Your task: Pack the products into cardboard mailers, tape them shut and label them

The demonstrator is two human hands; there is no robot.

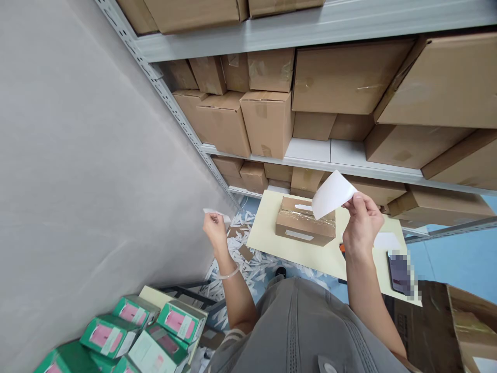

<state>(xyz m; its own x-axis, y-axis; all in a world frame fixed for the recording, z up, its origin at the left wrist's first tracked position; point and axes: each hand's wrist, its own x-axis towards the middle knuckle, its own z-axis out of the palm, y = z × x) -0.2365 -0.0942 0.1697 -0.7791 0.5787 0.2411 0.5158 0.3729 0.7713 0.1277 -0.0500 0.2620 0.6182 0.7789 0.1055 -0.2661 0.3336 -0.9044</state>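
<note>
My right hand [362, 224] pinches the corner of a white paper label [333, 195] and holds it above the table, partly in front of a cardboard box. Off to the left, over the littered floor, my left hand [216, 229] is closed on a white paper strip [222, 215]. The taped cardboard box [305, 239] lies on the pale yellow table [267, 212] between my hands, apart from both. A white label is on its near side, and another white patch shows on its top.
Shelves [349, 168] full of cardboard boxes stand behind the table. A phone [399, 272] lies at its right end, near white paper [386, 240]. White paper scraps [252, 280] cover the floor. Green boxes [106, 334] are stacked at lower left; an open carton [446, 321] stands at lower right.
</note>
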